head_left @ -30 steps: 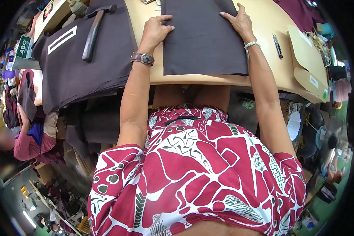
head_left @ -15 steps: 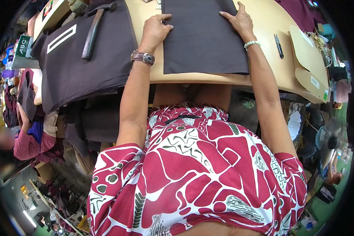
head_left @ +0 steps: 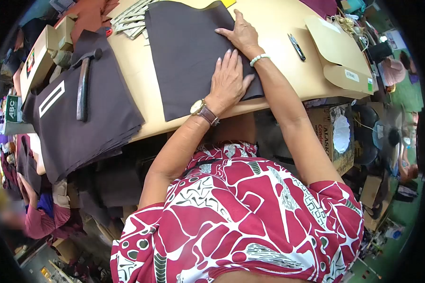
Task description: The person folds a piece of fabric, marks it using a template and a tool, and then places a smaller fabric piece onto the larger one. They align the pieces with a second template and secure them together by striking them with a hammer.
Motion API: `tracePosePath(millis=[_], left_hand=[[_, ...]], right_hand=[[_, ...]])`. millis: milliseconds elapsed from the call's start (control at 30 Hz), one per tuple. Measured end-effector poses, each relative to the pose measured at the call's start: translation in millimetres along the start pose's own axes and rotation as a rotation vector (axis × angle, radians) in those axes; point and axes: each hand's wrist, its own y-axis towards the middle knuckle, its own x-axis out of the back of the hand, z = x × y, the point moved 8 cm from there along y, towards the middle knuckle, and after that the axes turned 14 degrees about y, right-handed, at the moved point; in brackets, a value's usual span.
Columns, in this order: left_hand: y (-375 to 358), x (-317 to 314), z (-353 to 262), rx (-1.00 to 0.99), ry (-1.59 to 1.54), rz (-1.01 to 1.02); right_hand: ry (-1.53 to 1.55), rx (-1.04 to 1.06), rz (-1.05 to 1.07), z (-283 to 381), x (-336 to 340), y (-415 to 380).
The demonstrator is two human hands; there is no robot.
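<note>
A folded-looking piece of dark brown fabric [head_left: 184,61] lies on the table under both hands, its back edge lifted in a wave. My left hand [head_left: 229,80] rests flat on its right part, fingers stretched out and pointing away from me. Just beyond it, my right hand [head_left: 244,35] lies at the fabric's right edge with thumb and fingers spread. Neither hand grips anything. To the left, a hammer [head_left: 82,89] lies on a stack of dark fabric pieces [head_left: 97,122], beside a white rectangular outline [head_left: 40,112].
Black thread snips [head_left: 296,47] and an opened cardboard folder [head_left: 335,52] lie on the right of the pale table [head_left: 132,66]. Several light strips [head_left: 132,19] are piled at the back. A person in a pink sleeve [head_left: 45,219] is at the lower left.
My left hand has moved right, from the fabric's left edge onto its surface near my right hand. The view has shifted, showing the strips at the back. The fabric's far edge now curls up.
</note>
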Motion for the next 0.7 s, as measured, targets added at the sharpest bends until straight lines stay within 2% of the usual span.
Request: tracePosePath(millis=[133,267,367,433,467,500,567,700], left_hand=[[-6,-14,-6,-0.042,0.038,0.11],[-7,-3,-9,-0.053,0.098,0.147],[-17,6,-8,-0.05,0.075,0.159],[-33,14,-10,-0.047,0.071,0.178],[-43,18,-13,-0.055,0.072,0.203],[-52,22,-17,-0.062,0.073,0.228],[-66,29,-24,-0.036,0.053,0.262],[-71,28,-26,-0.019,0.042,0.264]], right_hand=[[0.069,-0.014,0.03,1,3,-2],[0.511,-0.012,-0.023,-2,39,-21],[0.611,0.205,0.101,14,83,-77],[0.54,0.16,0.319,26,93,-125],[0.597,0.119,0.388,18,85,-154],[0.346,0.197,0.486,31,91,-172],[0.303,0.159,0.542,34,90,-192],[0.312,0.187,0.58,41,85,-180]])
